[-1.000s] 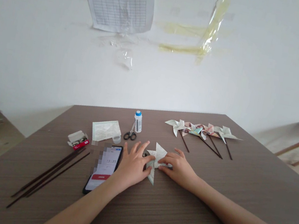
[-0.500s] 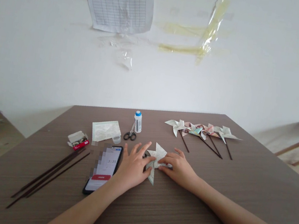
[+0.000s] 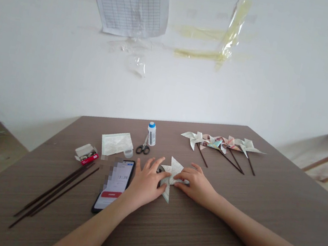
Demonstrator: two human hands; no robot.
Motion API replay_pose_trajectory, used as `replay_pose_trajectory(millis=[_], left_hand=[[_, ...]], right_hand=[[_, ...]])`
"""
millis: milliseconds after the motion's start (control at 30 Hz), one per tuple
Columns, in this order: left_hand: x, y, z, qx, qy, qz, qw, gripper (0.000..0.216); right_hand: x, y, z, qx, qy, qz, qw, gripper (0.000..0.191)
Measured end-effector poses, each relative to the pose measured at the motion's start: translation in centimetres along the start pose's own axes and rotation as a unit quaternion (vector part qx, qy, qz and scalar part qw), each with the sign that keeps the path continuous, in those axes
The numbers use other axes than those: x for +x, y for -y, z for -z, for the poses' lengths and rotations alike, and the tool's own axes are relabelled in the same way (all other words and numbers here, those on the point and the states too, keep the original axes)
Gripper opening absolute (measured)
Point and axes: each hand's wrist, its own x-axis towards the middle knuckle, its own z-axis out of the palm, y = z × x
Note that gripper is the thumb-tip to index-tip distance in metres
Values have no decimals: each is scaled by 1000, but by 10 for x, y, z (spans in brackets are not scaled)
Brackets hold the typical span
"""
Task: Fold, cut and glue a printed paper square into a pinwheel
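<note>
A half-folded paper pinwheel (image 3: 173,167) of printed paper lies flat on the brown table (image 3: 230,218) between my hands. My left hand (image 3: 145,183) rests on its left side with fingers spread and the thumb pressing the paper's centre. My right hand (image 3: 196,184) lies on the right side, fingers curled, pinching a flap down at the centre. Part of the paper is hidden under both hands.
A phone (image 3: 115,183) with a lit screen lies left of my left hand. Dark sticks (image 3: 55,191), a small red box (image 3: 86,154), a paper stack (image 3: 115,143), scissors (image 3: 143,148) and a glue bottle (image 3: 151,133) lie beyond. Several finished pinwheels (image 3: 220,143) lie at back right.
</note>
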Motion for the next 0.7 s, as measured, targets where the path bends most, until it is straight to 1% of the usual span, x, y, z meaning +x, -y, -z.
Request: replay_pose_trajectory(millis=[200, 400, 600, 700], left_hand=[[-4, 1, -1, -21, -12, -14, 1000, 42], [-4, 1, -6, -45, -40, -15, 998, 30], [-2, -1, -5, -56, -37, 2, 998, 45], [-2, -2, -4, -56, -39, -1, 998, 43]], right_hand=[[0, -4, 2, 12, 13, 22, 1000, 17], [0, -5, 6, 15, 15, 50, 999, 17], [0, -5, 7, 10, 12, 60, 998, 16], [0, -5, 7, 7, 11, 64, 998, 17]])
